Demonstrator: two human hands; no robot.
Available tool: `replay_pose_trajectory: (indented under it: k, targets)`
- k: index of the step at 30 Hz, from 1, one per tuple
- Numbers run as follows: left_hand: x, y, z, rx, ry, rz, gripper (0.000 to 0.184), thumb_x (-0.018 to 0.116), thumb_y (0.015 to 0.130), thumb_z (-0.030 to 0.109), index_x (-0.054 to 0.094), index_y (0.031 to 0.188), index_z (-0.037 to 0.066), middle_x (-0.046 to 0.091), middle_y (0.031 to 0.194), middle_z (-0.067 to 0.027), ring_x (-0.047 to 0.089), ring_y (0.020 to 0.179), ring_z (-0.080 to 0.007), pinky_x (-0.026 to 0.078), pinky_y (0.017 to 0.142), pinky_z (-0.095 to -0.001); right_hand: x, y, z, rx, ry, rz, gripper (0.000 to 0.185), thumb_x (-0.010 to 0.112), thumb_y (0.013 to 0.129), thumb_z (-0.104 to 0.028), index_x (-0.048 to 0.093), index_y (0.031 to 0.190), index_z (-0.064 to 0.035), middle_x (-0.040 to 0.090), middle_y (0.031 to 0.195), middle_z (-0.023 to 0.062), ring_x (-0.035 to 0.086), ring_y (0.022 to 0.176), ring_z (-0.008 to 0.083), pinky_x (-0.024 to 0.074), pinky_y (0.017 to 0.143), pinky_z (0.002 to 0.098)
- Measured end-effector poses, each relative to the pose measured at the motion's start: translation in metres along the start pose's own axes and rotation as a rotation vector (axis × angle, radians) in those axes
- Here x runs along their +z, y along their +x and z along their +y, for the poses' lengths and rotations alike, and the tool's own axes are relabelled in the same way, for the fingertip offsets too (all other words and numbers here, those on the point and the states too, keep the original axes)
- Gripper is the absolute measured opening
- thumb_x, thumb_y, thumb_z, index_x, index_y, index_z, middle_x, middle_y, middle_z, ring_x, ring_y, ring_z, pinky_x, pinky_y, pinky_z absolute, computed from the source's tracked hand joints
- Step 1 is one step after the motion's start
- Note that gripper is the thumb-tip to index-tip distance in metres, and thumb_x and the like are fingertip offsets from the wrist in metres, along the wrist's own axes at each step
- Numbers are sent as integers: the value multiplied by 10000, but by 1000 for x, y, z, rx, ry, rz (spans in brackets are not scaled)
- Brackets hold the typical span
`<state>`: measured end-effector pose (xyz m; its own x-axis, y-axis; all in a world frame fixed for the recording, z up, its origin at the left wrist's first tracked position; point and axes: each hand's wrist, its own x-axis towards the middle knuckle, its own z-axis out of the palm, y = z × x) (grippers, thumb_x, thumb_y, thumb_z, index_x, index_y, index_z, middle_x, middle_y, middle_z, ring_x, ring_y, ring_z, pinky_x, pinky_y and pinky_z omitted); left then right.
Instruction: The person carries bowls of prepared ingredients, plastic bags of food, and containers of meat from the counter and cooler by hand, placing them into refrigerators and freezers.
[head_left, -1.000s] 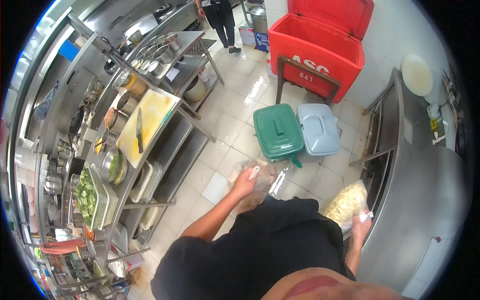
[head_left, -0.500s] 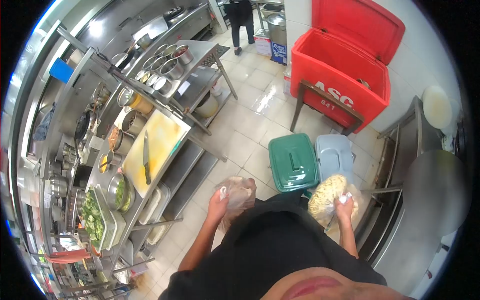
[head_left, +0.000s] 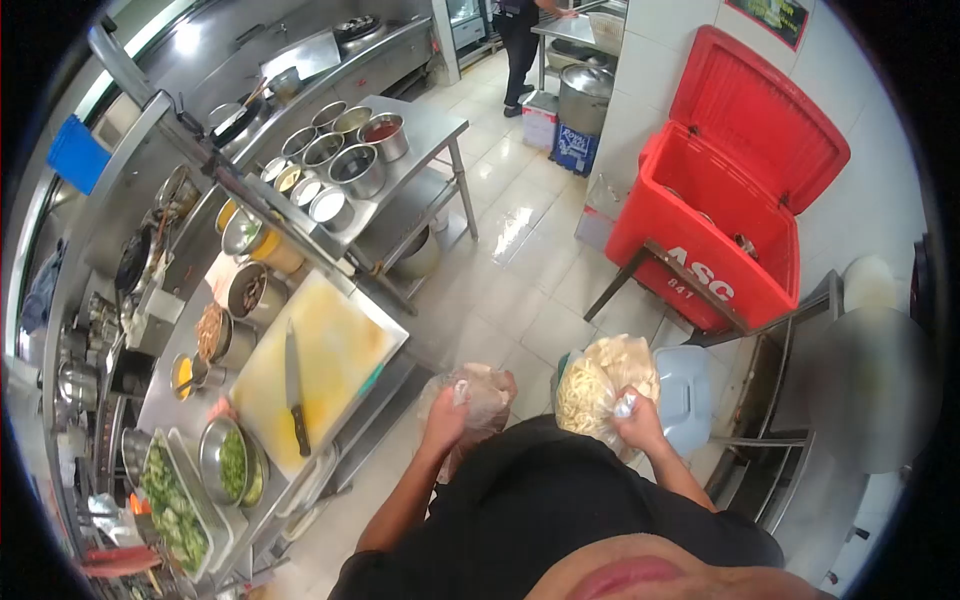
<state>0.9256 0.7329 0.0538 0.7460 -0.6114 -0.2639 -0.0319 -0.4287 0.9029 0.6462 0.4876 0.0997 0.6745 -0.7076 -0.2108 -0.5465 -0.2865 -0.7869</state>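
My left hand (head_left: 445, 415) is closed round the gathered neck of a clear plastic bag (head_left: 484, 398), which hangs beside my body with pale pinkish contents I cannot make out. In my right hand (head_left: 640, 424) is the twisted top of a clear plastic bag of pasta (head_left: 585, 396), full of short, pale yellow pieces. Paler pieces show behind it, perhaps in a second bag. Both bags are held in the air in front of my black shirt. The pasta bag hides most of a green-lidded bin.
A metal counter on the left carries a cutting board (head_left: 335, 350) with a knife (head_left: 294, 390), pots and a tray of greens (head_left: 172, 505). Ahead stand a red cooler (head_left: 690, 235), lid raised, and a grey-lidded bin (head_left: 684, 395). A person (head_left: 518, 50) stands far back.
My view has shifted toward the counter and cooler. My right hand has swung inward with the pasta bag, which now covers the green-lidded bin. The left hand keeps its bag.
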Motion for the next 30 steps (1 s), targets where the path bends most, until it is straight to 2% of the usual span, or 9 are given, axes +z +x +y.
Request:
replay_pose_trajectory:
  k: [2,8,11,14,17,20,23,26,30]
  targets:
    - [-8,29,7,2,-41,-54,184,552,863,145,587,990,17,619,899,-130,596,859,-223,457,773,-352,1,13,-27,26,-88,-2,227,652,663,-74,547,864,-68,605,673,171,615,646,330,470,602,379]
    - [-25,118,16,76,55,-155,191,532,840,115,580,998,19,625,914,-120,593,873,-219,457,784,-341,6,68,-68,34,-156,117,243,642,664,-71,545,887,-65,606,673,171,615,645,341,468,599,390]
    - [-28,155,40,80,-56,-165,198,529,813,96,582,989,23,626,915,-120,594,876,-222,458,796,-341,11,106,-68,41,-117,150,222,605,664,-9,534,872,-44,579,617,98,561,571,173,443,552,321]
    - [-20,204,39,0,-30,-205,210,529,795,78,583,992,24,624,911,-117,592,878,-217,458,802,-336,4,152,-77,70,-101,155,224,608,660,-11,536,870,-46,578,613,104,562,564,187,446,555,324]
    - [-9,260,42,77,-52,-189,219,521,786,60,583,994,25,621,904,-114,590,880,-212,459,798,-332,-4,213,-73,-42,-90,168,234,607,657,-9,539,877,-47,572,609,113,571,565,195,445,554,329]
    - [4,324,51,113,-33,-162,211,516,789,54,579,988,23,610,882,-95,579,870,-191,457,787,-322,-28,279,-92,-86,-147,151,222,612,657,-16,542,865,-46,575,617,126,590,574,225,450,560,346]
    - [9,353,109,81,-120,-178,193,519,802,42,576,986,24,595,892,-64,558,878,-160,448,792,-307,-49,326,-107,-75,-126,72,188,621,684,-85,546,857,-73,603,699,187,610,701,393,466,605,421]
    - [19,407,147,91,-65,-164,188,533,817,31,574,1000,28,583,929,-38,536,898,-134,436,810,-291,-67,393,-121,-158,-184,51,191,624,686,-101,554,863,-82,606,704,177,608,707,393,463,608,431]
    - [35,473,153,71,-207,-210,181,541,821,46,576,998,26,589,940,-51,535,890,-139,436,810,-293,-68,458,-122,-227,-238,-3,233,646,630,-66,565,848,-87,597,668,156,614,654,352,458,578,407]
